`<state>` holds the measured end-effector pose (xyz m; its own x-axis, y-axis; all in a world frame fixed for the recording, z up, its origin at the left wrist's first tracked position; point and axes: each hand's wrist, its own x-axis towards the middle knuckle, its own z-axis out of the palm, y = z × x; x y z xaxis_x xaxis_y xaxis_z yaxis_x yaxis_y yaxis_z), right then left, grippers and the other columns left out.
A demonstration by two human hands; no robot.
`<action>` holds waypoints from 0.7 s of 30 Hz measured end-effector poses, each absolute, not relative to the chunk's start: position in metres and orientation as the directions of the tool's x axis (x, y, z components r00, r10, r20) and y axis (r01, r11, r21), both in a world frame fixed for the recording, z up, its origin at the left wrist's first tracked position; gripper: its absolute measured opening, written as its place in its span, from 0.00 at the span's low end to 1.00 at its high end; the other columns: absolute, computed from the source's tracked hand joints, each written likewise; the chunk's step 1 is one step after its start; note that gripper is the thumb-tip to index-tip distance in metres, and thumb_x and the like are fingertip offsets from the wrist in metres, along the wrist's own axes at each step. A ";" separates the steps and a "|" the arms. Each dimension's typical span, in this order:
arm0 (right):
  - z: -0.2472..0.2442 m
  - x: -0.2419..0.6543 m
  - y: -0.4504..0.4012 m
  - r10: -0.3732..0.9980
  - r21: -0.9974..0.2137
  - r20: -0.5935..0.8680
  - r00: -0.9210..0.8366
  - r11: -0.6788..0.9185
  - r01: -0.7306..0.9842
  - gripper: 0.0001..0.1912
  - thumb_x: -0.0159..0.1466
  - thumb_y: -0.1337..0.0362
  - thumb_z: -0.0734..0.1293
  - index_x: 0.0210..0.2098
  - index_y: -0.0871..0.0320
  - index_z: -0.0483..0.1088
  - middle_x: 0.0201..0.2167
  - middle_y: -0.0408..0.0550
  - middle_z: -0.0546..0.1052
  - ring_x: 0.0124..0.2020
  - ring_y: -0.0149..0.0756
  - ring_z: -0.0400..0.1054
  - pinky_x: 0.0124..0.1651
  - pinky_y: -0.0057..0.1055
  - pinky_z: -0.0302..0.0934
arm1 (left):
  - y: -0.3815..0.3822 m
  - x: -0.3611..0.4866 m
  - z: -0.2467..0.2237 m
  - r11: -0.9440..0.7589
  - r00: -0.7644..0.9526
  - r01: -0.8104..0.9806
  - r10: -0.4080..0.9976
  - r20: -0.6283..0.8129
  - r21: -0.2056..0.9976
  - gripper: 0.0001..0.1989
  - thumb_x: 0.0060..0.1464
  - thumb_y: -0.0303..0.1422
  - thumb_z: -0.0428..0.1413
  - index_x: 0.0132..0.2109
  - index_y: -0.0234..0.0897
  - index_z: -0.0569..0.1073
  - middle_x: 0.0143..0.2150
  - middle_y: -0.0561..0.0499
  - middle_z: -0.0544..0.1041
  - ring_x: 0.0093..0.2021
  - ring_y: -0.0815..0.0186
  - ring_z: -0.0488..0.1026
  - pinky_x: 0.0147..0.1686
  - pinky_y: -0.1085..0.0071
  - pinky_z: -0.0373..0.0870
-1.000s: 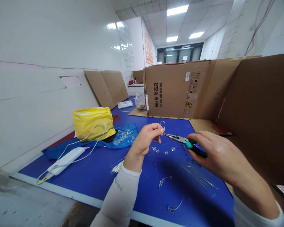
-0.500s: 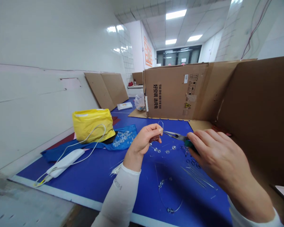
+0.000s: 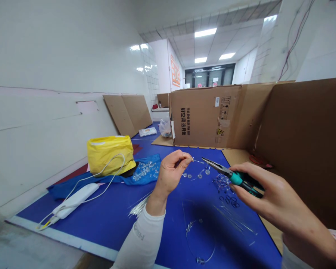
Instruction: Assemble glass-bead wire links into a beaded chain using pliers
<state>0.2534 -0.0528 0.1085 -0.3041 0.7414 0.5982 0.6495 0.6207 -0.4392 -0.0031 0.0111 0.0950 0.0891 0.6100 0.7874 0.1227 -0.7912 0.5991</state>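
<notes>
My left hand (image 3: pixel 172 172) pinches a thin wire (image 3: pixel 198 161), whose end sticks out to the right of the fingertips. My right hand (image 3: pixel 271 196) is wrapped round long-nose pliers (image 3: pixel 222 170) with green and black handles. The jaws point left, close to the wire end but apart from it. Below the hands, a loop of wire with clear beads (image 3: pixel 201 260) lies on the blue table (image 3: pixel 168 239). More clear beads (image 3: pixel 200 176) rest on wire behind my left hand. Right of them lie a wire tangle (image 3: pixel 221 182) and several dark rings (image 3: pixel 232 201).
Loose wires (image 3: pixel 140 206) lie left of my left forearm, others (image 3: pixel 235 220) to the right. Clear beads (image 3: pixel 147 170) sit on a blue cloth beside a yellow bag (image 3: pixel 109 155). A white power strip (image 3: pixel 77 201) trails cable. A cardboard box (image 3: pixel 204 116) walls the back.
The pliers have come away from the wire at my left fingertips and turned, so their handles now show. My right hand has shifted right and down. The view has tilted slightly up.
</notes>
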 end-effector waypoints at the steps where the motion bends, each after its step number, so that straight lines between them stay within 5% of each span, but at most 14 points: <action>1: 0.108 0.253 -0.053 0.758 -0.458 0.578 -0.302 0.607 0.649 0.13 0.66 0.57 0.66 0.48 0.51 0.72 0.41 0.47 0.80 0.37 0.39 0.75 0.39 0.33 0.69 | 0.010 -0.002 0.096 -0.834 0.091 0.175 0.543 0.835 0.524 0.08 0.61 0.35 0.59 0.33 0.38 0.77 0.30 0.52 0.75 0.32 0.68 0.70 0.35 0.71 0.66; 8: 0.107 0.251 -0.051 0.801 -0.504 0.520 -0.296 0.568 0.651 0.13 0.65 0.56 0.66 0.47 0.52 0.74 0.42 0.48 0.80 0.39 0.41 0.76 0.40 0.35 0.70 | 0.009 -0.001 0.092 -0.915 0.133 0.356 0.250 0.959 0.190 0.04 0.61 0.26 0.58 0.38 0.39 0.76 0.29 0.53 0.74 0.30 0.69 0.67 0.33 0.71 0.65; 21: 0.109 0.248 -0.055 0.789 -0.442 0.533 -0.306 0.568 0.694 0.12 0.66 0.57 0.65 0.48 0.51 0.73 0.42 0.48 0.80 0.39 0.41 0.75 0.40 0.36 0.69 | 0.014 0.000 0.088 -0.929 0.185 0.349 0.196 0.963 0.122 0.06 0.60 0.23 0.58 0.41 0.40 0.75 0.30 0.53 0.75 0.32 0.68 0.68 0.35 0.69 0.66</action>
<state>0.2476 -0.0553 0.1090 -0.3062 0.7888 0.5329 0.6944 0.5680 -0.4417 0.0002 0.0141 0.0875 0.1855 0.1959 0.9629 0.3493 -0.9291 0.1218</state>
